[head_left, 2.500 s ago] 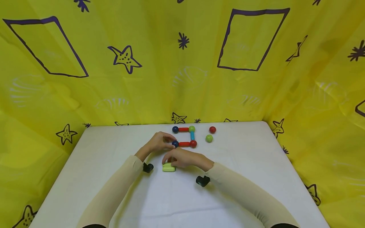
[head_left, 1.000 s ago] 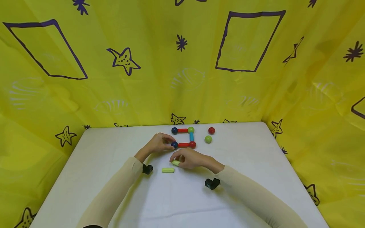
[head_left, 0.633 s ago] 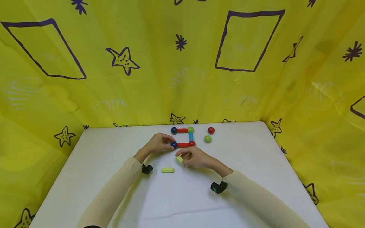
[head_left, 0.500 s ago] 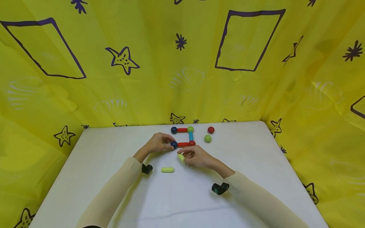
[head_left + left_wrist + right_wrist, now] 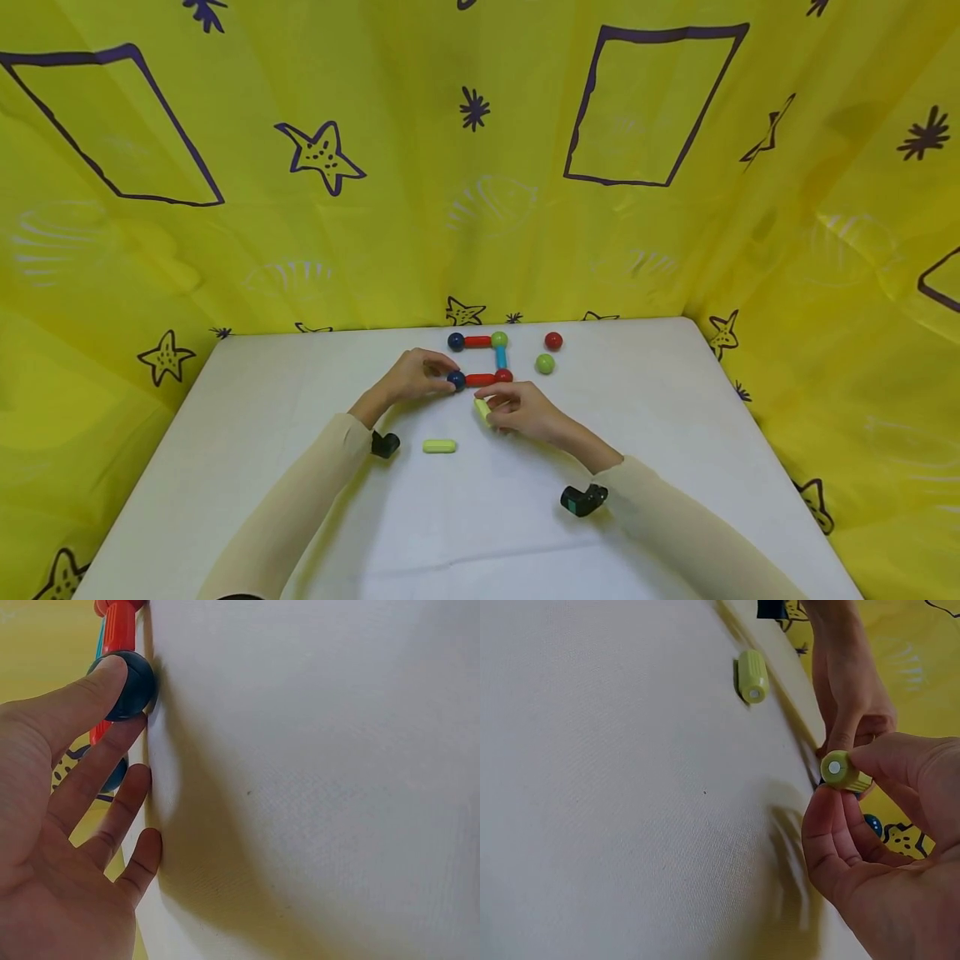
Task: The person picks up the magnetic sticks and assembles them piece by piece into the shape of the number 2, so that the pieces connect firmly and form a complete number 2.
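My left hand point(image 5: 411, 375) pinches a dark blue ball point(image 5: 135, 686) between thumb and fingers. This ball is the near left corner of a magnetic ball-and-rod shape with red rods point(image 5: 480, 380), a light blue rod point(image 5: 501, 357), a red ball point(image 5: 504, 377), a green ball point(image 5: 499, 339) and another dark blue ball point(image 5: 456, 342); its left side has no rod. Just in front of the shape, my right hand point(image 5: 528, 412) holds a yellow-green magnetic rod point(image 5: 843, 771) by thumb and fingertips, tilted, one white-dotted end towards the right wrist view.
A second yellow-green rod point(image 5: 439, 447) lies on the white table point(image 5: 465, 525), in front of both hands. A loose red ball point(image 5: 553, 341) and a loose green ball point(image 5: 545, 363) sit right of the shape. A yellow patterned curtain point(image 5: 405, 250) surrounds the table's back and sides.
My right hand has picked one yellow-green rod from beside the other, moved it right and away from me, and turned it from lying sideways to pointing forward. My left hand has stayed at the blue ball.
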`<state>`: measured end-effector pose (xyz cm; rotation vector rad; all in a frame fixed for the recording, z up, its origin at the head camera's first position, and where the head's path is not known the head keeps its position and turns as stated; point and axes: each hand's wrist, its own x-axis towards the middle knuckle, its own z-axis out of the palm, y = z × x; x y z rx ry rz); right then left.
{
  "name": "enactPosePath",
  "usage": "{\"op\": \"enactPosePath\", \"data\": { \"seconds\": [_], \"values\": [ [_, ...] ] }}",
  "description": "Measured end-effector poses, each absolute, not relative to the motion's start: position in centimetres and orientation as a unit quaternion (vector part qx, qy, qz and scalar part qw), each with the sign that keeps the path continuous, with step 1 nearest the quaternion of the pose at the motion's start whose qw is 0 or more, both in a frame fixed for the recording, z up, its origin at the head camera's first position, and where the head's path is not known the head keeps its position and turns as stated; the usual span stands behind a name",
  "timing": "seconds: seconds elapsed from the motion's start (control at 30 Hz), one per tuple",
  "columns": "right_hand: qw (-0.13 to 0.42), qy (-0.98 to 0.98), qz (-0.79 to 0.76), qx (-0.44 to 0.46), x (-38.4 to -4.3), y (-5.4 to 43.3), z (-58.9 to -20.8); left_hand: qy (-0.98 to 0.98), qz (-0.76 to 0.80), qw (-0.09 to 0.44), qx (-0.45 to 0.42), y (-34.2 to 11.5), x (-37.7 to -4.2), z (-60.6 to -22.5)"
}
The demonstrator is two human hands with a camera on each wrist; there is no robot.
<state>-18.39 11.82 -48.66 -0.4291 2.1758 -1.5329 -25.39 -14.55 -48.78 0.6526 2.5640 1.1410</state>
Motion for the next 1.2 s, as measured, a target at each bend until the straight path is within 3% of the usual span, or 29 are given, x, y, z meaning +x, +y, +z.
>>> {"op": "enactPosePath", "data": {
  "seconds": [1.2],
  "values": [
    [0.178, 0.795, -0.571, -0.099, -19.9, 7.4, -49.4, 0.884, 0.393, 0.117, 0.223, -14.6, -25.6, -49.0]
  ]
}}
